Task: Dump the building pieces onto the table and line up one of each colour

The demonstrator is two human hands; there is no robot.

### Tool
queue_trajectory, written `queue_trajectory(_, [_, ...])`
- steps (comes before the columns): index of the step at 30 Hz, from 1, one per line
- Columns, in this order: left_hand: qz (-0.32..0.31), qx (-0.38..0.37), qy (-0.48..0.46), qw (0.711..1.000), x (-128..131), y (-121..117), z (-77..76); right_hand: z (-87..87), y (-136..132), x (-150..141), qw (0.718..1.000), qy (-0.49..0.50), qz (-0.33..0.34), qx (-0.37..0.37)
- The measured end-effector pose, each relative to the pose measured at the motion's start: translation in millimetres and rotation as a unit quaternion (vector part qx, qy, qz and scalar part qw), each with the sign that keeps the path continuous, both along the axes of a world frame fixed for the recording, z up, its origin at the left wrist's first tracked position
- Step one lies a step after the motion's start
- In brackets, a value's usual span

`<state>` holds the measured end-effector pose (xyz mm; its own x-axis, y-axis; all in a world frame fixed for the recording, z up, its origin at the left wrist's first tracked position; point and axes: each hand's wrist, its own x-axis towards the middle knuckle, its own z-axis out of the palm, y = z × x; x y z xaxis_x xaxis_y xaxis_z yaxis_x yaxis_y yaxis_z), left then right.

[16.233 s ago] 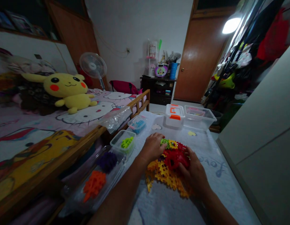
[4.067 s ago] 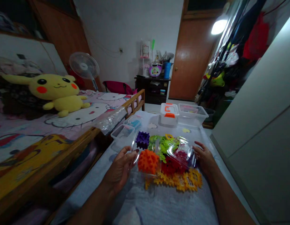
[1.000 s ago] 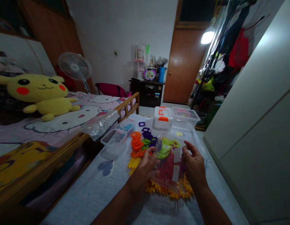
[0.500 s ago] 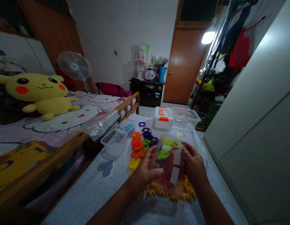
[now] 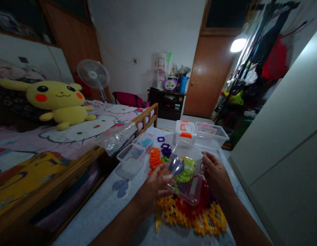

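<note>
Head view. Clear plastic container (image 5: 183, 152), one: tilting above the heap, in the air. Left hand (image 5: 151, 189): its grip is grasping the container's left side. Right hand (image 5: 216, 174): its grip is pinching the upper right edge. Yellow pieces (image 5: 211, 220) and red pieces (image 5: 205, 194) are lying below on blue cloth (image 5: 102, 205); orange pieces (image 5: 154, 159) (a leaning row) are resting beyond the left hand, near an open tub (image 5: 131, 155).

A clear plastic container (image 5: 186, 172), tilted, is held above green, red and yellow toothed pieces (image 5: 172, 213).
</note>
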<state>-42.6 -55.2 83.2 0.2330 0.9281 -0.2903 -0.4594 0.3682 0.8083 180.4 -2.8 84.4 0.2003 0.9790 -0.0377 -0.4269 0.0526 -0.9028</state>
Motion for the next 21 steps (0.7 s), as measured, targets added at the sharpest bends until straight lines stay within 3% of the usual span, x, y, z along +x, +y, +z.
queue_trajectory(7, [0.135,0.027,-0.040,0.990,-11,39,13.2,-5.0,15,0,0.995,-0.082,0.050,-0.016])
queue_trajectory(13, [0.226,0.028,-0.012,0.974,6,74,0.8,1.8,31,-34,0.982,-0.087,0.156,-0.058])
queue_trajectory(21, [0.278,0.051,0.042,0.958,25,122,-18.2,6.0,77,-65,0.985,-0.083,0.110,-0.108])
